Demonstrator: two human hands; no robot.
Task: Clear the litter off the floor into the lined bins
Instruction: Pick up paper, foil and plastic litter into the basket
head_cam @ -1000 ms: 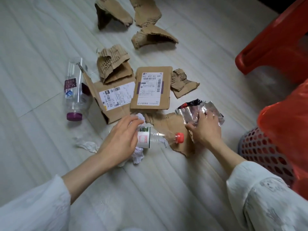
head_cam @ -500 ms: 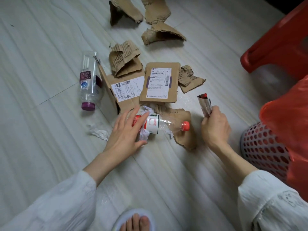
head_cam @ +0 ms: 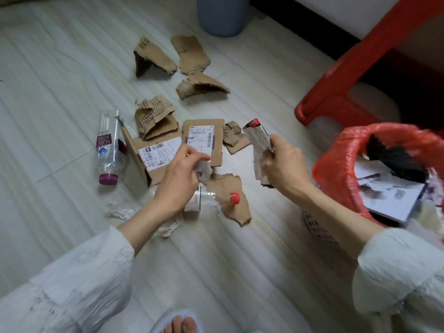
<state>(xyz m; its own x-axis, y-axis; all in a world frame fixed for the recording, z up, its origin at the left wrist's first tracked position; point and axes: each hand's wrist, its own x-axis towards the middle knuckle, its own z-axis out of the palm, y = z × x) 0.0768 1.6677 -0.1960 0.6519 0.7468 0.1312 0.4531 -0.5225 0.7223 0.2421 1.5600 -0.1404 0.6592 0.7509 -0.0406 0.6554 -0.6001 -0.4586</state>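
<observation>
Pale tiled floor (head_cam: pixel 60 68) lies bare to the left and toward the viewer; the right edge is crowded by a red stool (head_cam: pixel 348 75) and the red-lined bin (head_cam: pixel 341 164). Since half a second ago the right hand (head_cam: pixel 283 164) has been raised toward that bin, its grip closed round a crumpled foil wrapper (head_cam: pixel 258 140). The left hand (head_cam: pixel 177 179) has been lifted too, white tissue (head_cam: pixel 204 169) pinched in its grip. Printed cards (one barcoded) are seen in the bin. Torn cardboard (head_cam: pixel 153 56), a purple-capped bottle (head_cam: pixel 108 150) and a red-capped bottle (head_cam: pixel 216 197) lie on the floor.
</observation>
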